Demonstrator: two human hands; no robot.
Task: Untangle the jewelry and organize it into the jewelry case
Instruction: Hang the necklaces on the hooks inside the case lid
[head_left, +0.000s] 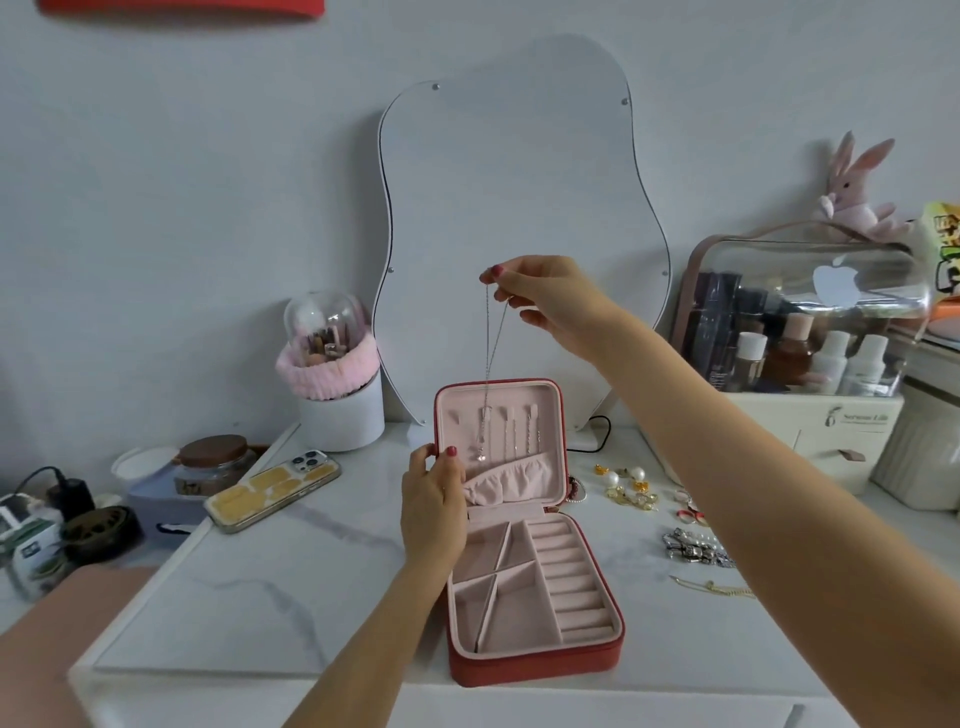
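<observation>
One red jewelry case (535, 660) lies open on the table (260, 597). Left hand (434, 501) grips its upright lid's edge. Right hand (540, 296) pinches one silver necklace (488, 364), dangling before the lid; its clasp is indistinct.

A white marble-patterned tabletop (291, 587) carries an open red jewelry case with pink lining (540, 660) beside the left fingers (441, 467); gold pearl earrings (626, 486) and a silver chain bracelet (693, 546) lie right of them, a yellow-cased phone (270, 491) left.
</observation>
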